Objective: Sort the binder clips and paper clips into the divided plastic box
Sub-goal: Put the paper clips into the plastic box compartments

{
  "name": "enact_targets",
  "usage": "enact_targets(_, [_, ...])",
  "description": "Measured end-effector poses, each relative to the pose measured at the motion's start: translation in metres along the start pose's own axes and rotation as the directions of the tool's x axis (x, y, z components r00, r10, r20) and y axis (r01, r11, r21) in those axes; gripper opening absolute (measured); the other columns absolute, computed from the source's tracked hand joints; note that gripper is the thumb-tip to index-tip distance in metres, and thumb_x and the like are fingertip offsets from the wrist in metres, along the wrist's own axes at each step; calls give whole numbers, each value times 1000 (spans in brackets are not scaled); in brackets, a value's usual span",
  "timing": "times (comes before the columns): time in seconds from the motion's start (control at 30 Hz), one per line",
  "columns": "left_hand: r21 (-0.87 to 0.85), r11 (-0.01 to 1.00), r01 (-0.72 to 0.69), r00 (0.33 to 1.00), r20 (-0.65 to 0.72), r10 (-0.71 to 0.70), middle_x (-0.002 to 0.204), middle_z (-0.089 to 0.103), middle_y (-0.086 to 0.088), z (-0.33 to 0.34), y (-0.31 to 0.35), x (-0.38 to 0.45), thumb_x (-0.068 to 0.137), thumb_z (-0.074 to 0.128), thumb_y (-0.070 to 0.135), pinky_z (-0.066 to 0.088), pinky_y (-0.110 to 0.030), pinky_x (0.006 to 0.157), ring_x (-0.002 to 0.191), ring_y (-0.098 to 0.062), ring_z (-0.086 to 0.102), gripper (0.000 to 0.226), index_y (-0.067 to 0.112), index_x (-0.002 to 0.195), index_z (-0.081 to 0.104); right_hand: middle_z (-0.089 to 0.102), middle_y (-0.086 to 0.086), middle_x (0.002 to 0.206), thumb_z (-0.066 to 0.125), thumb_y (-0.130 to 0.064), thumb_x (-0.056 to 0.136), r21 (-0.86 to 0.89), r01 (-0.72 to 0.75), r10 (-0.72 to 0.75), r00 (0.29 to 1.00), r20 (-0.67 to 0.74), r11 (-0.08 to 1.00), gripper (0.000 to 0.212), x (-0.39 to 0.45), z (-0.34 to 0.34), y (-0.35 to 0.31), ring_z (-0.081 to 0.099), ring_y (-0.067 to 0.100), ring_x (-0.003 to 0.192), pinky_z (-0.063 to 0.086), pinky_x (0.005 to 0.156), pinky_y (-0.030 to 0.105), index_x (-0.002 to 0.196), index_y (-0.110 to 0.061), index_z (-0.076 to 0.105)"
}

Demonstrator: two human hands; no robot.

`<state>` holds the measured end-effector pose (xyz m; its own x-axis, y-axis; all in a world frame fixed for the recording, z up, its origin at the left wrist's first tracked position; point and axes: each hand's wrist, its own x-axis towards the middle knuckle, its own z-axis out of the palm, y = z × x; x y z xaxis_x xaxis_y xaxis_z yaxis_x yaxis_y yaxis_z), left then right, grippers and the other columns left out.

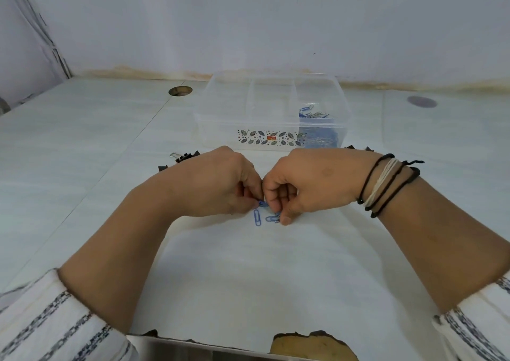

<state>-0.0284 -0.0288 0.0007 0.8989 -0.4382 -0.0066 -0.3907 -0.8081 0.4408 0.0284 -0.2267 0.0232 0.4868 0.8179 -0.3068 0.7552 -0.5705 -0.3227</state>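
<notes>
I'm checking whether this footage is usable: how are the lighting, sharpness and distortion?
Head view: soft, even light, faint shadows under the forearms; wide-angle bending curves the table edges; the clear box is slightly hazy; loose paper clips between the left hand and right hand read sharp; sleeves blur at the corners.

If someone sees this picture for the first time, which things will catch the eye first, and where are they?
First, the two hands meeting at the centre of the table: the left hand and right hand both pinch blue paper clips, with two more clips lying just below. Behind them stands the clear divided box, its right compartment holding a pile of clips. Black binder clips lie beside the left hand.
</notes>
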Motion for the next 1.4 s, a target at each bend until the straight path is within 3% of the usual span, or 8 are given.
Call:
enact_targets(0.3, [-114, 993, 11, 988, -150, -28, 79, 74, 11, -3, -2, -3, 82, 81, 14, 57, -24, 66, 70, -9, 70, 12, 23, 89, 83, 71, -3, 71, 80, -17, 83, 221, -2, 0, 1000, 10, 975, 8, -10, -7, 17, 61, 6, 60, 50, 57, 16, 86, -18, 72])
enact_targets(0.43, [-289, 957, -20, 929, -360, -89, 78, 76, 7, -9, 9, 6, 85, 81, 14, 54, -20, 61, 63, -9, 67, 7, 20, 88, 83, 69, -2, 71, 79, -11, 85, 417, 39, 66, 970, -235, 908, 8, -34, -34, 40, 63, 11, 61, 52, 58, 20, 86, -13, 72])
enact_targets(0.73, [-290, 957, 26, 785, -586, -199, 69, 76, 6, -42, 43, 93, 85, 77, 22, 46, -7, 48, 50, 4, 59, 6, 20, 84, 82, 71, -4, 73, 79, -19, 80, 439, -75, 423, 449, -787, 895, 8, -11, -53, 88, 63, 6, 63, 52, 65, 18, 84, -16, 73])
enact_targets(0.93, [-250, 966, 58, 784, -588, -199, 101, 79, -2, -41, 50, 130, 88, 78, 25, 56, -24, 89, 90, -8, 73, 31, 13, 116, 76, 77, 8, 99, 62, -4, 91, 238, -290, 339, 379, -861, 927, 17, 3, -49, 87, 70, 27, 94, 56, 85, 39, 102, -9, 74])
enact_targets(1.03, [-213, 975, 64, 751, -633, -188, 97, 76, 7, -43, 47, 108, 90, 74, 26, 57, -21, 84, 84, 0, 72, 24, 18, 113, 75, 77, 5, 95, 52, 3, 88, 177, -301, 273, 314, -910, 937, 29, -8, -48, 76, 70, 26, 90, 56, 84, 37, 101, -9, 75])
enact_targets(1.13, [-169, 982, 86, 768, -616, -174, 72, 69, 19, -42, 40, 70, 91, 72, 24, 47, -4, 61, 62, 7, 64, 7, 22, 96, 76, 76, -2, 84, 56, -4, 86, 196, -146, 242, 452, -859, 970, 24, -15, -42, 53, 70, 14, 76, 57, 76, 26, 94, -14, 76])
enact_targets(1.3, [-109, 981, 163, 904, -380, -193, 68, 71, 15, -41, 14, 7, 89, 75, 32, 46, -11, 57, 58, -2, 64, 7, 29, 83, 74, 75, -9, 78, 69, -20, 88, 200, -26, 102, 920, -379, 979, 9, -18, -27, 16, 71, 2, 65, 57, 63, 15, 92, -25, 76])
enact_targets(1.4, [-34, 966, 257, 945, -201, -258, 74, 73, 13, -36, -6, -15, 84, 78, 44, 50, -19, 62, 64, -5, 65, 15, 29, 79, 74, 74, -10, 86, 81, -45, 80, 122, -55, 73, 987, -143, 991, 27, -10, -14, 3, 72, 6, 71, 59, 69, 20, 98, -27, 73])
